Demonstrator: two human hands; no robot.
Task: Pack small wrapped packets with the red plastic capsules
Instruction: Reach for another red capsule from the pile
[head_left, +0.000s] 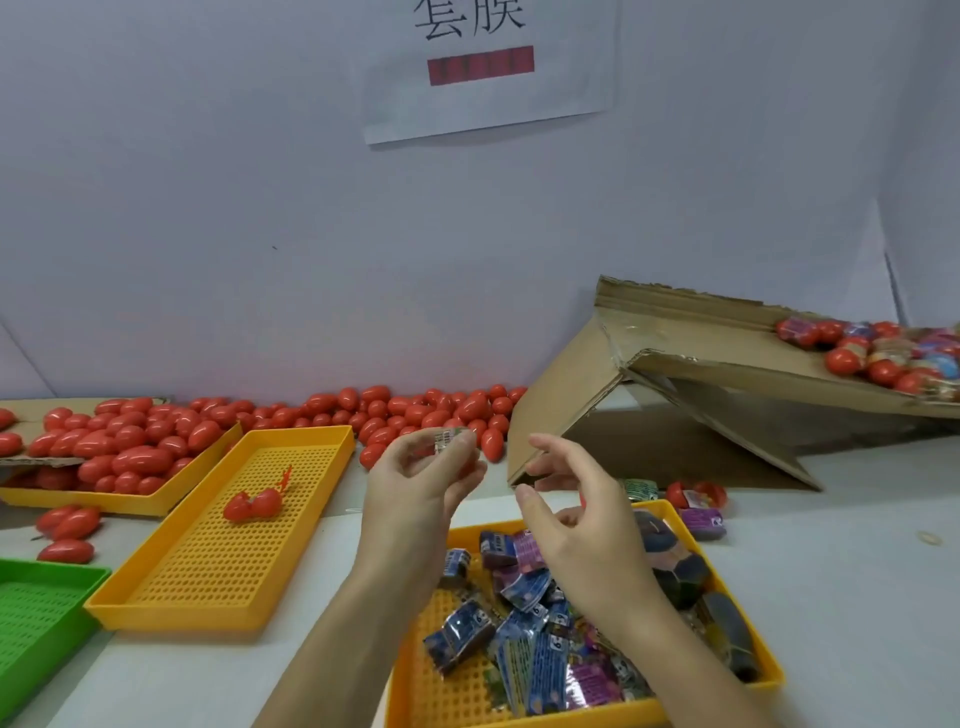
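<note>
Her left hand (423, 480) pinches a small wrapped packet (451, 438) at its fingertips, long axis roughly level. The right hand (569, 512) hovers beside it, fingers loosely spread, holding nothing. Below both lies a yellow tray (769, 660) of packets; behind the left hand, red capsules (426, 410) lie mostly sideways.

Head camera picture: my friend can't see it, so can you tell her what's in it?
A person's left hand pinches a small wrapped packet above a table, while the right hand hovers open over a yellow tray of packets. A perforated yellow tray holds one open red capsule, and a pile of red capsules lines the wall.
</note>
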